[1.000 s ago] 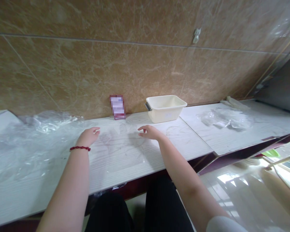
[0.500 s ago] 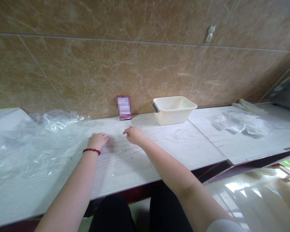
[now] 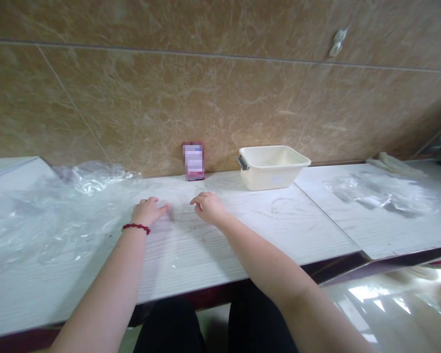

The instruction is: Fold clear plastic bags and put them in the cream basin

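Observation:
My left hand (image 3: 147, 212), with a red beaded bracelet (image 3: 135, 228) at the wrist, rests low over the white wood-grain tabletop. Its thumb is stretched to the right, apart from the fingers. Facing it is my right hand (image 3: 210, 208), fingers bent and thumb drawn close to the index finger; whatever lies in that pinch is too faint to name. A thin transparent sheet (image 3: 185, 247) seems to lie flat between and below the hands, its outline hardly visible. Left of my left hand spreads a heap of clear plastic bags (image 3: 69, 211).
A phone (image 3: 194, 162) with a blurred screen leans on the brown tiled wall (image 3: 220, 108). To its right stands a cream plastic bin (image 3: 272, 179) with a grey handle. Further right lie more clear bags (image 3: 382, 191) and a whitish cloth-like item (image 3: 397, 165).
The view has shifted slightly, so the bin and phone appear further right. My left thumb reaches out a little more from the fingers; my right hand keeps nearly the same pose.

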`<state>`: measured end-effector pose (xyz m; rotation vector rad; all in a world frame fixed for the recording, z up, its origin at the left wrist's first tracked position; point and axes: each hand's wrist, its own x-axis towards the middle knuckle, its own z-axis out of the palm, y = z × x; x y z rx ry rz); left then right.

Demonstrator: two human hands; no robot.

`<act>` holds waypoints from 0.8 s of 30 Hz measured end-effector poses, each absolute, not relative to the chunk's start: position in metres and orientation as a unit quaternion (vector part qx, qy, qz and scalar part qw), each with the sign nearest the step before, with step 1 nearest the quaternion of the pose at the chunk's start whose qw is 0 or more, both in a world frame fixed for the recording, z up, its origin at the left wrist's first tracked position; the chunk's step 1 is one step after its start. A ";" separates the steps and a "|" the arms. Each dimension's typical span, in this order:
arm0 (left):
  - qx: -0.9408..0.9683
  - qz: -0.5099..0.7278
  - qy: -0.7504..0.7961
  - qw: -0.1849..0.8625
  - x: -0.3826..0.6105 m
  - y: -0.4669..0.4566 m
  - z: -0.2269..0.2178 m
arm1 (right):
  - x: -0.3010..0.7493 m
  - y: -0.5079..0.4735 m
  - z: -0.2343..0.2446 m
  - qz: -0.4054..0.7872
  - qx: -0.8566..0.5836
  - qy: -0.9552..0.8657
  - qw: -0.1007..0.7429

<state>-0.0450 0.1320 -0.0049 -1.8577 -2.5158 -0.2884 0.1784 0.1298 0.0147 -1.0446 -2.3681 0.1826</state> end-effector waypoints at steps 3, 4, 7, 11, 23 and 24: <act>-0.593 -0.097 -0.800 -0.012 -0.046 0.129 -0.005 | 0.179 0.131 0.013 0.065 -0.376 -0.881 0.281; -0.596 -0.101 -0.797 -0.010 -0.044 0.129 -0.006 | 0.179 0.131 0.013 0.064 -0.374 -0.881 0.283; -0.617 -0.106 -0.780 0.012 -0.036 0.130 -0.005 | 0.179 0.133 0.011 0.065 -0.374 -0.882 0.280; -0.639 -0.124 -0.759 0.024 -0.027 0.131 -0.001 | 0.177 0.137 0.008 0.073 -0.369 -0.885 0.273; -0.619 -0.425 -0.651 -0.109 -0.002 0.123 0.005 | 0.171 0.136 0.003 0.145 -0.293 -0.885 0.331; -0.622 -0.441 -0.636 -0.122 -0.001 0.123 0.005 | 0.171 0.137 0.003 0.149 -0.306 -0.874 0.346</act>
